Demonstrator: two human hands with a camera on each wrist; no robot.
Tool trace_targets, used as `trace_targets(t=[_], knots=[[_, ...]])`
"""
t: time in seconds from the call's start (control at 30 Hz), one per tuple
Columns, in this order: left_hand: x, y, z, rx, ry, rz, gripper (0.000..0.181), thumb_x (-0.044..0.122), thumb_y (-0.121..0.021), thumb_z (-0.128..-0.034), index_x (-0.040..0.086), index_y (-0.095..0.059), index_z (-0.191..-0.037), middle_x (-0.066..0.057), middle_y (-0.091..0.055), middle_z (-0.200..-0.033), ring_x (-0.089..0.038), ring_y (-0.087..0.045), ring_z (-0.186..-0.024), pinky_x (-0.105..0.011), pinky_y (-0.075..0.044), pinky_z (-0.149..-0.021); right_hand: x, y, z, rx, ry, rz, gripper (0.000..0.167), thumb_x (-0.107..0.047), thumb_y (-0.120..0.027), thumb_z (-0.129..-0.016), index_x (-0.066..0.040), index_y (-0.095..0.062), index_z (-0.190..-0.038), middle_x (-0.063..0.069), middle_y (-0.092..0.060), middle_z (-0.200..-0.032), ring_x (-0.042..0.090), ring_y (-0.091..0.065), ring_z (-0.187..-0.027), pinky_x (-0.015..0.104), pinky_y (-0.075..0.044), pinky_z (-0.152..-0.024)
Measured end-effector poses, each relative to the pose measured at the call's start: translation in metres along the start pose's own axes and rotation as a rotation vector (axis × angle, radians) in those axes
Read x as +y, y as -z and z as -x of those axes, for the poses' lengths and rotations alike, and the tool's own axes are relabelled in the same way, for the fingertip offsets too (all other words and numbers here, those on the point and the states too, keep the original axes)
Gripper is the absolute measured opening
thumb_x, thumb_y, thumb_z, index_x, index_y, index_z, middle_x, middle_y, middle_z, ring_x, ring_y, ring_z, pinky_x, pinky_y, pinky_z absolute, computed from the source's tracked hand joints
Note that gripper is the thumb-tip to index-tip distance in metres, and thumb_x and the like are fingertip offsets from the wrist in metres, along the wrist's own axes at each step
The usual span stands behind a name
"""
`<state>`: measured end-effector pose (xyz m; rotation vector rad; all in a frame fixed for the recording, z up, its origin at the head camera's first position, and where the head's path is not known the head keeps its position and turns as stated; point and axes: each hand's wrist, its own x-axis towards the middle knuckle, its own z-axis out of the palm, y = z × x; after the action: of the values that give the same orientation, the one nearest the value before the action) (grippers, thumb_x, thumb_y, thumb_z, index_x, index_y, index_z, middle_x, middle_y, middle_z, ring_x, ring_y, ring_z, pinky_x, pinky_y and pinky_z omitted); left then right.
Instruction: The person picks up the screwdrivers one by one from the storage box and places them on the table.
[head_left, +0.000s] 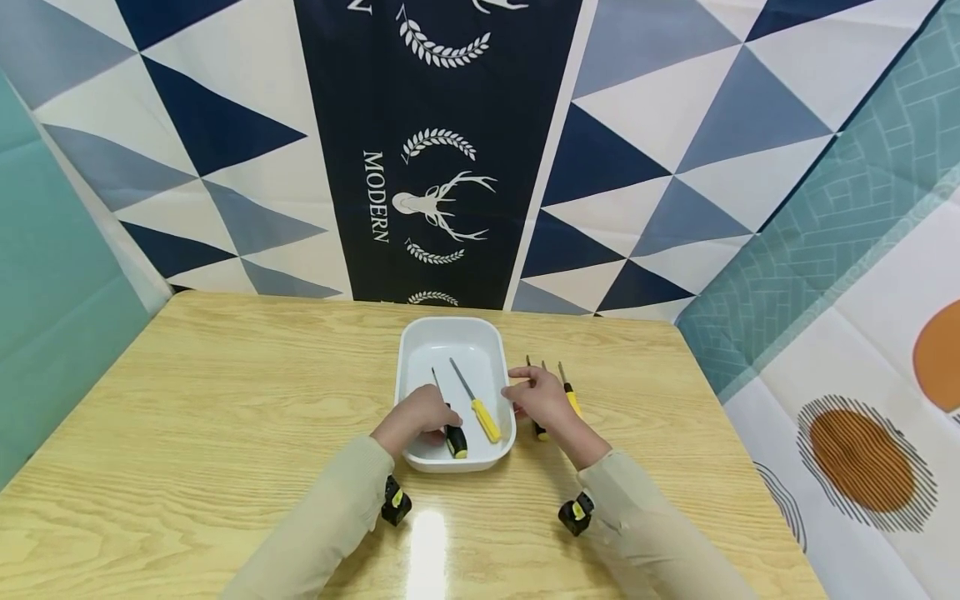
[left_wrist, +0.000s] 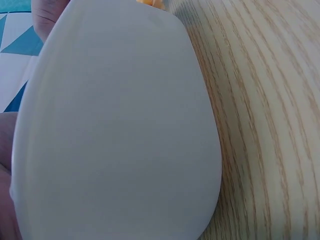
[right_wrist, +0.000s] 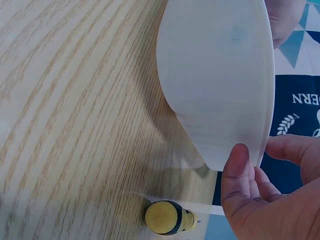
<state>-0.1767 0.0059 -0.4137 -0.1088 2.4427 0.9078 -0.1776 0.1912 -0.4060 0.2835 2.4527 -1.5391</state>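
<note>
Left hand [head_left: 418, 414] inside white tray [head_left: 450, 350], fingers curled on black-handled screwdriver [head_left: 454, 442]; right hand [head_left: 549, 402] pinches tray's right rim.

Black-handled screwdriver in left part of tray, handle at the left fingertips, shaft pointing to the far side; yellow-handled screwdriver [head_left: 486, 420] beside it, apart, nearer the right wall. Right hand: thumb and fingers bent about the rim, little gap. More screwdrivers [head_left: 573, 403] on table [head_left: 262, 400], right of tray, partly covered by the right hand, so handles hard to sort out; right wrist view gives one yellow handle end up close. Left wrist view mostly tray wall: left hand cut off at edge, its grip hidden there. Left thumb mostly hidden in head view.
</note>
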Motion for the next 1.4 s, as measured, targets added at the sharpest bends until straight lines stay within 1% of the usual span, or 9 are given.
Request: trace_targets(t=[0.13,0.23,0.33,0.57,0.87,1.03,1.17,1.3,1.4], knots=[[-0.0001,0.0002,-0.0018,-0.01,0.011,0.025,0.023,0.018,-0.068,-0.0833,-0.001,-0.056,-0.086,-0.008,-0.062,-0.067,-0.013,-0.061,-0.052,-0.022,-0.053,-0.05,-0.0003,0.0005,0.0004,-0.013,0.006,-0.014,0.04,-0.011,-0.061,-0.088,-0.002,-0.052,-0.127,0.013,-0.058,-0.089,0.016,-0.059,-0.067,0.034,-0.058,-0.067],[-0.0003,0.0002,-0.0029,-0.004,0.009,0.046,0.022,0.016,-0.069,-0.0824,0.0,-0.055,-0.083,-0.009,-0.062,-0.067,-0.014,-0.061,-0.05,-0.023,-0.053,-0.049,-0.0007,0.0008,0.0003,-0.018,0.005,-0.021,0.039,-0.011,-0.061,-0.089,-0.002,-0.053,-0.126,0.012,-0.055,-0.089,0.016,-0.059,-0.068,0.034,-0.058,-0.068],[-0.0007,0.0004,-0.0035,-0.005,0.013,0.077,0.022,0.015,-0.069,-0.082,-0.001,-0.054,-0.085,-0.009,-0.061,-0.068,-0.014,-0.062,-0.05,-0.023,-0.053,-0.048,-0.0005,0.001,0.0002,-0.018,0.005,-0.022,0.039,-0.011,-0.06,-0.089,-0.002,-0.053,-0.126,0.012,-0.055,-0.089,0.016,-0.059,-0.068,0.036,-0.058,-0.069],[0.0001,0.002,-0.0024,-0.023,0.024,0.157,0.027,0.01,-0.066,-0.0817,-0.004,-0.051,-0.098,-0.011,-0.061,-0.07,-0.015,-0.061,-0.048,-0.024,-0.054,-0.049,-0.0009,0.0009,-0.001,-0.015,0.004,-0.033,0.038,-0.011,-0.061,-0.089,-0.003,-0.054,-0.125,0.011,-0.056,-0.088,0.017,-0.06,-0.069,0.031,-0.058,-0.065],[-0.0017,-0.0002,-0.0026,-0.057,0.045,0.227,0.04,0.01,-0.065,-0.0821,-0.006,-0.046,-0.114,-0.012,-0.059,-0.074,-0.014,-0.059,-0.049,-0.024,-0.054,-0.05,0.0016,0.0012,-0.0014,-0.015,-0.006,-0.034,0.038,-0.011,-0.061,-0.089,-0.004,-0.054,-0.125,0.011,-0.055,-0.088,0.017,-0.059,-0.069,0.035,-0.058,-0.069],[-0.0018,-0.0014,-0.0022,-0.055,0.028,0.247,0.035,0.01,-0.067,-0.0812,-0.006,-0.051,-0.109,-0.011,-0.058,-0.076,-0.015,-0.059,-0.055,-0.025,-0.055,-0.053,0.0015,0.0013,-0.0011,-0.014,-0.01,-0.03,0.038,-0.012,-0.06,-0.089,-0.004,-0.054,-0.125,0.011,-0.055,-0.089,0.016,-0.059,-0.07,0.033,-0.058,-0.069],[-0.0025,-0.0023,-0.0023,-0.059,0.009,0.277,0.032,0.009,-0.067,-0.0809,-0.005,-0.056,-0.108,-0.012,-0.06,-0.082,-0.015,-0.06,-0.06,-0.025,-0.056,-0.055,0.0022,0.0011,-0.0012,-0.015,-0.006,-0.025,0.038,-0.012,-0.06,-0.089,-0.004,-0.054,-0.125,0.011,-0.055,-0.089,0.017,-0.06,-0.071,0.032,-0.057,-0.068],[-0.0028,-0.0027,-0.0019,-0.072,-0.003,0.313,0.031,0.009,-0.067,-0.0819,-0.004,-0.058,-0.108,-0.012,-0.061,-0.088,-0.015,-0.061,-0.064,-0.026,-0.057,-0.059,0.0022,0.0004,-0.0008,-0.007,-0.007,-0.025,0.038,-0.012,-0.061,-0.089,-0.004,-0.054,-0.125,0.013,-0.058,-0.091,0.018,-0.061,-0.072,0.033,-0.058,-0.069],[-0.0029,-0.003,-0.0018,-0.085,-0.014,0.34,0.025,0.007,-0.066,-0.083,-0.003,-0.059,-0.105,-0.011,-0.06,-0.087,-0.015,-0.061,-0.065,-0.027,-0.057,-0.06,0.0021,-0.0003,-0.0002,-0.003,-0.005,-0.021,0.039,-0.012,-0.061,-0.089,-0.004,-0.053,-0.126,0.015,-0.061,-0.094,0.018,-0.062,-0.073,0.032,-0.058,-0.068]])
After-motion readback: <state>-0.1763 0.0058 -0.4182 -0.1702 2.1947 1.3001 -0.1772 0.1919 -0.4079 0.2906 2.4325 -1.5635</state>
